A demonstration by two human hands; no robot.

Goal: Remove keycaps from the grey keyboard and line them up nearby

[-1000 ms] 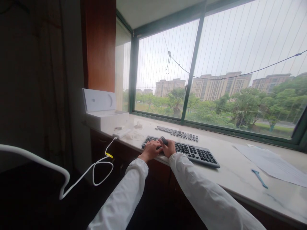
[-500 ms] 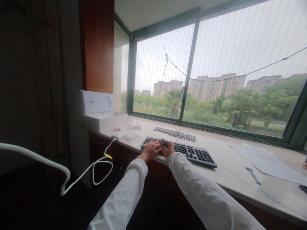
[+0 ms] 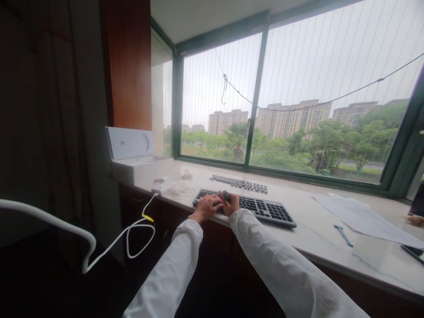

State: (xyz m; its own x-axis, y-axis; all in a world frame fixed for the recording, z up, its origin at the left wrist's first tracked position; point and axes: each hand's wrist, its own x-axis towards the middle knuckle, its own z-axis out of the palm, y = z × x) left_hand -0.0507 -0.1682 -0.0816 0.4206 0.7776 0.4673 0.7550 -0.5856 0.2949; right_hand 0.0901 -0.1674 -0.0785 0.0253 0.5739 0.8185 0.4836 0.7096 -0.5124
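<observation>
**Work at left end of keyboard [image 3: 261,210]**

L hand [image 3: 207,207] palm-down on keyboard's left end, fingers curled over keys; can't tell if gripping anything. R hand [image 3: 232,205] right beside it, fingertips pinched shut on small dark piece [image 3: 226,195], held just above the keys. Keyboard grey w/ dark keys, lying near front edge of pale surface [image 3: 314,240], at an angle. Just beyond it, apart: strip of loose keys [image 3: 240,183]. Far left: open white box [image 3: 139,165], w/ white cable [image 3: 132,227] hanging off the edge. To the right: papers [image 3: 361,218], blue tool [image 3: 343,235] near them, phone [image 3: 412,252] at right edge.
</observation>
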